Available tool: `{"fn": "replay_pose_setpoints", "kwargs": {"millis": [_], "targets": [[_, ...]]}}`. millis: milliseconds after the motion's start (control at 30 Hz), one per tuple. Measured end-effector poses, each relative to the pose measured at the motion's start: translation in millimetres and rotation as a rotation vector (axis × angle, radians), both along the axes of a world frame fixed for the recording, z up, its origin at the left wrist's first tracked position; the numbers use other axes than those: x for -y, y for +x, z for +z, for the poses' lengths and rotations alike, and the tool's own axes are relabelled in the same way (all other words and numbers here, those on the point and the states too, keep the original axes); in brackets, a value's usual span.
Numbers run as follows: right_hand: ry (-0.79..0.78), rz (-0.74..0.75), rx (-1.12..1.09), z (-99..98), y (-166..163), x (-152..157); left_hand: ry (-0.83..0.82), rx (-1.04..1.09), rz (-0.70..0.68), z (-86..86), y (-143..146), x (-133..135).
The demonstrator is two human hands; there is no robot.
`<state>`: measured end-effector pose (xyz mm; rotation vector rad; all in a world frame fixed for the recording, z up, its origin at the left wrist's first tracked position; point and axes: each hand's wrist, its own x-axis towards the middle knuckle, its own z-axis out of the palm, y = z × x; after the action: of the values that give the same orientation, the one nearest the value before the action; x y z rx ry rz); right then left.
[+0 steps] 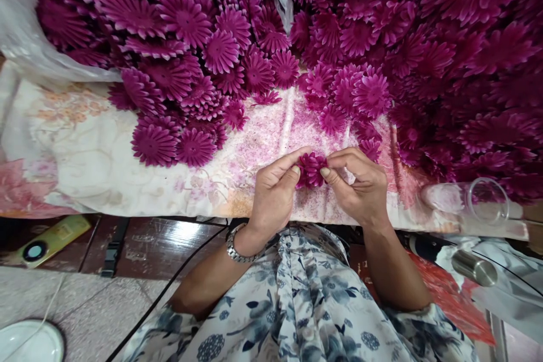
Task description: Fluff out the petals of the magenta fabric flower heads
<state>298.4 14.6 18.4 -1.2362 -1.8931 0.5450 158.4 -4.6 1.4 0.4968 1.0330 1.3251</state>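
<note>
A: grip?
B: left hand [275, 189] and right hand [360, 186] both pinching the flower [311, 171], left and right sides
A: where's it at?
B: over cloth [106, 164], near edge; flower piles [221, 52] far side

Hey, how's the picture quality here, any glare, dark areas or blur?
Head view: bright glare on the brown surface; head view: purple flowers at far right look darker and softer; head view: left hand and right hand look fairly sharp.
</note>
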Motion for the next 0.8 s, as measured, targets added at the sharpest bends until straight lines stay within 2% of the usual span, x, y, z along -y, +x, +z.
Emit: {"fn": "replay_pose_setpoints", "kwargs": {"millis": [233, 400, 700, 800], "targets": [[-0.093, 0.007, -0.193, 1.4, 6, 3, 0.036, -0.198, 0.094, 2.2, -3, 3], [-0.191, -0.030, -0.410, -2.8, 19, 4, 0.069, -0.230, 0.133, 5.6, -15, -1], [-0.394, -0.013, -0.632, -8.2, 13, 1, 0.067, -0.089, -0.089, 17.5, -10, -6], [-0.459, -0.013, -0.654, -7.3, 10, 2, 0.118, -0.162, -0.181, 20.8, -6, -7]]}}
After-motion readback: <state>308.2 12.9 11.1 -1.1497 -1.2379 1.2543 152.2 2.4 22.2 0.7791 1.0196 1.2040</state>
